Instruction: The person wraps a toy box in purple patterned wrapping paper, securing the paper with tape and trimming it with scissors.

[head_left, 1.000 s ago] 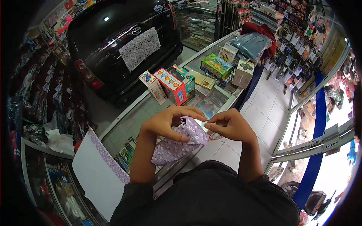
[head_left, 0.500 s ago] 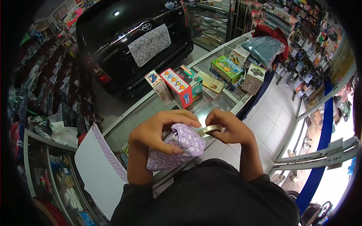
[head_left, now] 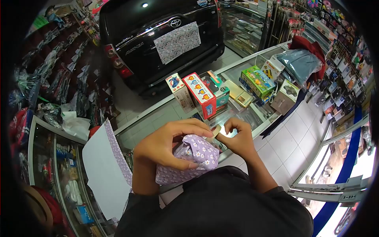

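My left hand [head_left: 167, 144] is wrapped round a package in purple paper with white flowers [head_left: 197, 152], its thumb across the near side. A pale roll of tape [head_left: 215, 131] sits at the left fingertips, just beyond the package, partly hidden by the fingers. My right hand [head_left: 239, 138] is beside the roll, thumb reaching to its edge and index finger bent away, leaving a gap between them. A sheet of the same purple paper [head_left: 100, 173], white side up, lies to the left with one edge folded over.
Along the glass counter [head_left: 148, 114] stand a red-fronted box [head_left: 200, 96], a white box [head_left: 180, 94], a green box [head_left: 257, 82] and a grey-brown box [head_left: 285, 98]. A bagged grey item [head_left: 300, 63] lies at the far end. A black car [head_left: 158, 43] is parked behind the counter.
My right hand has loosened its grip round the tape roll, which now rests at the left fingertips. The package stays in my left hand. The camera view has shifted, moving the background rightward.
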The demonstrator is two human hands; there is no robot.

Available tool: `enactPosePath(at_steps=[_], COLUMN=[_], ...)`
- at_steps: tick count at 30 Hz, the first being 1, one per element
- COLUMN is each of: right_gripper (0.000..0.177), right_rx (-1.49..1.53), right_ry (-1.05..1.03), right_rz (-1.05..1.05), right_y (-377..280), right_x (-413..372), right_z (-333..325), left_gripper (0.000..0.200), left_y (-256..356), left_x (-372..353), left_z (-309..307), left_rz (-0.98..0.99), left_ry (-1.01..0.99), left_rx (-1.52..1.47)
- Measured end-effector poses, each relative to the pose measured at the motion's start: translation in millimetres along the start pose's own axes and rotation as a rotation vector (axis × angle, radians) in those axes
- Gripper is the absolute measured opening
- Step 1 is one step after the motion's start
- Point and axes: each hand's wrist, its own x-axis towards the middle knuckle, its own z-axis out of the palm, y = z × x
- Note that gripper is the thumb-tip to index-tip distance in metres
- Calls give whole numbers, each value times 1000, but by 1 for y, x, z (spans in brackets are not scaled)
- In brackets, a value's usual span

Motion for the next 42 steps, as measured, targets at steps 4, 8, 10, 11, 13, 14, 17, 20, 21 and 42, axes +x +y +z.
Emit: enactPosePath(at_steps=[4, 8, 10, 11, 13, 14, 17, 20, 21, 42], right_gripper=[9, 25, 37, 37, 40, 40, 44, 42, 41, 29], right_rx=[241, 649, 856, 860, 918, 920, 860, 857, 860, 446], right_ry=[-142, -220, -292, -292, -236, -234, -491, -582, -634, 47], right_rz=[256, 306, 414, 417, 386, 388, 308, 387, 387, 445], right_y=[3, 18, 24, 23, 20, 18, 2, 1, 5, -11], right_x=[5, 6, 6, 6, 6, 7, 15, 21, 22, 25], right_z=[9, 13, 12, 14, 21, 19, 6, 2, 1, -49], left_gripper=[65, 66, 66, 66, 66, 66, 66, 66, 66, 46], left_y=[-4, -9, -11, -12, -13, -13, -14, -17, -18, -105], left_x=[3, 6, 7, 7, 6, 7, 8, 8, 8, 48], left_z=[3, 2, 2, 1, -2, -3, -3, -4, -5, 46], left_rz=[-89, -107, -118, -127, -144, -154, -183, -150, -152, -202], left_ry=[70, 110, 117, 125, 114, 103, 97, 50, 50, 793], left_rx=[-84, -62, -69, -76, -61, -43, -107, -131, -129, -75])
